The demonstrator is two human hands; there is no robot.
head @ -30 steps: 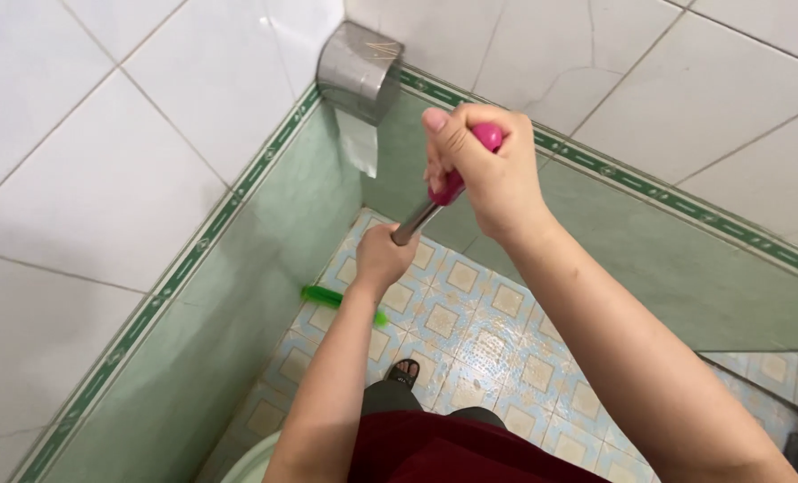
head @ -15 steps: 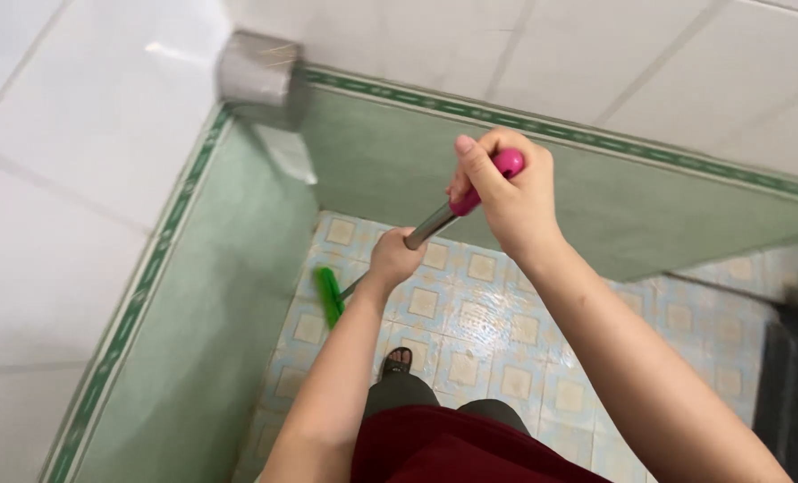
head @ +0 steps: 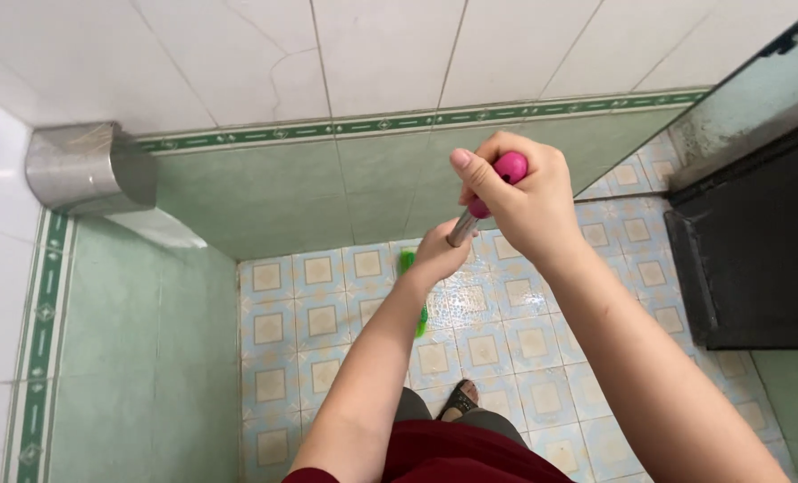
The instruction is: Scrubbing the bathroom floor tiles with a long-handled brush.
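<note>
Where both hands meet on the mop [head: 463, 227], the right hand [head: 524, 201] closes its grip fully round the pink handle end, thumb raised along it. Just below, the left hand [head: 436, 259] wraps tight on the steel shaft. Farther down, the green head [head: 408, 265] lies on the patterned floor [head: 318, 322], close to the green wall [head: 327, 201]. A metal paper holder [head: 86, 170] sits in the left corner; a dark door [head: 756, 259] bounds the right.

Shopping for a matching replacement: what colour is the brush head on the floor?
Bright green brush head, seen in the head view.
</note>
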